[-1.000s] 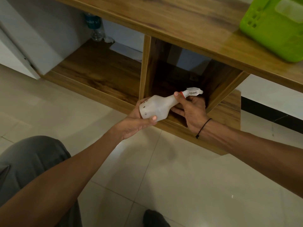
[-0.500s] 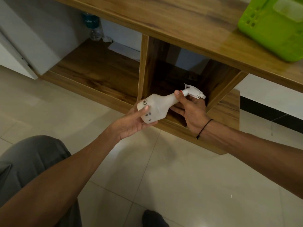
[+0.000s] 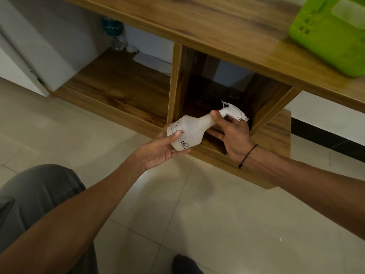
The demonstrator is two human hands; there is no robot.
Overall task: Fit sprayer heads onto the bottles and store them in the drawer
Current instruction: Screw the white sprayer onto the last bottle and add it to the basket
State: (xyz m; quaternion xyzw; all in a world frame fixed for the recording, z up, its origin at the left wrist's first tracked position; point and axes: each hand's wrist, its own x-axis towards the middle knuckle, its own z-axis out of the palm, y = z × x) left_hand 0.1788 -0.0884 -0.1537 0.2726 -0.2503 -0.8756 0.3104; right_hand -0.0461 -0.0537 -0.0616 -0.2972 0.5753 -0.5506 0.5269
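Observation:
A white translucent spray bottle lies tilted in the air, base toward me, in front of a dark open cubby of a wooden cabinet. A white sprayer head with a red collar sits on its neck. My left hand holds the bottle's base, fingers and thumb round it. My right hand grips the neck just below the sprayer head, thumb on top.
A green plastic basket stands on the wooden cabinet top at upper right. A wider open shelf to the left holds a clear water bottle at its back. Pale floor tiles lie below; my grey-clad knee is at lower left.
The bottle has turned in my hands, so different print faces me. The sprayer head has rotated with its trigger now pointing up. Both hands stay in front of the cubby.

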